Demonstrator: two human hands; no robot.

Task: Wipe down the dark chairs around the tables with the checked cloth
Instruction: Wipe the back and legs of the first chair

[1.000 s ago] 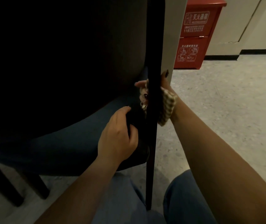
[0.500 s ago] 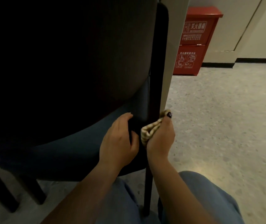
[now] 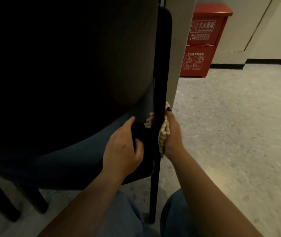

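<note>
A dark chair [image 3: 68, 82] fills the left of the view, seen from behind and low down. Its black rear leg [image 3: 159, 100] runs from the backrest to the floor. My right hand [image 3: 172, 135] grips the checked cloth [image 3: 163, 135], which is wrapped round this leg at seat height. My left hand [image 3: 124, 149] holds the dark corner of the seat just left of the leg, fingers curled over its edge. Part of the cloth shows on the leg's left side too.
A pale pillar [image 3: 179, 48] stands right behind the chair. A red fire-extinguisher box [image 3: 204, 41] sits on the speckled floor [image 3: 238, 125] against the wall. Two more chair legs [image 3: 32, 199] are at lower left. My knees in jeans [image 3: 175, 216] are at the bottom.
My right hand slid the cloth down the leg from higher up to about seat level, then shifted slightly up again. My left hand kept its hold on the seat corner.
</note>
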